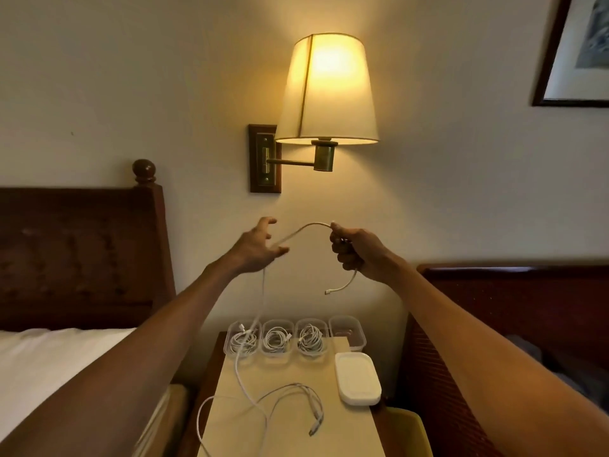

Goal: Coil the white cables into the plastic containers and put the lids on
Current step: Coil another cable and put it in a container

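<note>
Both hands are raised in front of the wall. My right hand (pixel 351 249) grips a white cable (pixel 306 227) near its end, and the plug dangles below the fist. The cable arches left to my left hand (pixel 258 247), whose fingers are spread and loosely curved around it, then drops to the nightstand (pixel 293 433). Several clear plastic containers (pixel 347 333) stand in a row at the back; three hold coiled white cables (pixel 275 338), the rightmost looks empty. A stack of white lids (pixel 357 379) lies in front of it. More loose cable (pixel 290 404) sprawls on the nightstand.
A lit wall lamp (pixel 329 90) hangs above the hands. A bed with white sheets (pixel 49 364) and a dark wooden headboard (pixel 79 255) is on the left, another headboard (pixel 514 308) on the right. A framed picture (pixel 576 51) hangs at top right.
</note>
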Action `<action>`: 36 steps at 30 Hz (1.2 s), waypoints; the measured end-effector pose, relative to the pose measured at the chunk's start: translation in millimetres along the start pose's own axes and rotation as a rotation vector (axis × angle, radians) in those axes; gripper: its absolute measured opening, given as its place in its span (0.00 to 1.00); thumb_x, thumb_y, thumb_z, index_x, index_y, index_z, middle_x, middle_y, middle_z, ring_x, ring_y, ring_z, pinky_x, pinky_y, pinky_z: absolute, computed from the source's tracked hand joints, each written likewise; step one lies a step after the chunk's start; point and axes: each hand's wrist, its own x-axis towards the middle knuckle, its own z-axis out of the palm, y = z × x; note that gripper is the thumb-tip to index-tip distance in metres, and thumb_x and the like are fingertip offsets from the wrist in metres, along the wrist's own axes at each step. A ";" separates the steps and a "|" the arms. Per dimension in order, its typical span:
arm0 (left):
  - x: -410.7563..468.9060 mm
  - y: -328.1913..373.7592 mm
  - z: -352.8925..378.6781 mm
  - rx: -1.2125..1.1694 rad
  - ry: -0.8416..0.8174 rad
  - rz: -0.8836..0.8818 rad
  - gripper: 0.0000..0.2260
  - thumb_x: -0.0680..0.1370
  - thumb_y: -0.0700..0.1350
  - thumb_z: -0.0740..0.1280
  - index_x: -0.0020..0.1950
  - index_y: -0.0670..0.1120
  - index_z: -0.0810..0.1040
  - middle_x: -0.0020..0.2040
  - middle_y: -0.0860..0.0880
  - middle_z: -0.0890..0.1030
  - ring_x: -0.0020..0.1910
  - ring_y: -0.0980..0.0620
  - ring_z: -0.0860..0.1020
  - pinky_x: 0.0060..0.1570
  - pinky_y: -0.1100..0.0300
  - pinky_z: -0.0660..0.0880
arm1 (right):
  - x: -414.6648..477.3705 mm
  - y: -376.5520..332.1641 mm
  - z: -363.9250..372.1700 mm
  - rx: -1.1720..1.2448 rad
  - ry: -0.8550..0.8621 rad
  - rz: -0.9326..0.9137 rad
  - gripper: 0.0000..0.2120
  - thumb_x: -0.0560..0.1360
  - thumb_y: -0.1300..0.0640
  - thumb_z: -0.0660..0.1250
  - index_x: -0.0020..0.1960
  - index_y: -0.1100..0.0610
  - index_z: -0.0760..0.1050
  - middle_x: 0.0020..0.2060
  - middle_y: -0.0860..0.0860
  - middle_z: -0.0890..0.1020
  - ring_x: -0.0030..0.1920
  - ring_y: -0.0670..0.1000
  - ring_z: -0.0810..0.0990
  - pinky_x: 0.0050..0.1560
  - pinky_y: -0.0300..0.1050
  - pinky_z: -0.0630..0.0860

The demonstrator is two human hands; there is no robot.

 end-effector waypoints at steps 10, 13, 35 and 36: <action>2.0 27.0 -7.5 -0.239 0.061 0.228 0.11 0.84 0.39 0.58 0.52 0.45 0.80 0.37 0.44 0.77 0.33 0.47 0.75 0.33 0.53 0.80 | 0.5 -25.5 23.4 0.045 -0.019 -0.019 0.15 0.83 0.47 0.56 0.44 0.56 0.70 0.28 0.47 0.64 0.24 0.44 0.59 0.23 0.35 0.59; 12.0 12.1 -10.3 -0.213 0.253 0.118 0.11 0.84 0.41 0.59 0.51 0.44 0.81 0.38 0.45 0.76 0.30 0.50 0.72 0.30 0.57 0.72 | -2.3 -28.9 25.3 0.221 -0.060 0.011 0.15 0.83 0.46 0.56 0.46 0.56 0.70 0.27 0.46 0.66 0.23 0.43 0.59 0.22 0.35 0.59; -16.4 72.0 5.4 0.485 -0.466 0.217 0.10 0.80 0.46 0.66 0.60 0.48 0.83 0.53 0.49 0.82 0.50 0.47 0.81 0.51 0.51 0.80 | 37.8 32.7 17.3 0.066 0.038 -0.060 0.16 0.81 0.68 0.57 0.68 0.71 0.66 0.55 0.61 0.80 0.50 0.52 0.83 0.48 0.40 0.81; -15.1 72.4 1.1 0.486 -0.434 0.218 0.09 0.80 0.46 0.67 0.57 0.48 0.84 0.50 0.49 0.83 0.49 0.47 0.81 0.49 0.53 0.79 | 37.2 34.9 17.4 0.015 0.008 -0.064 0.15 0.81 0.67 0.57 0.67 0.71 0.68 0.53 0.60 0.81 0.49 0.52 0.84 0.48 0.41 0.81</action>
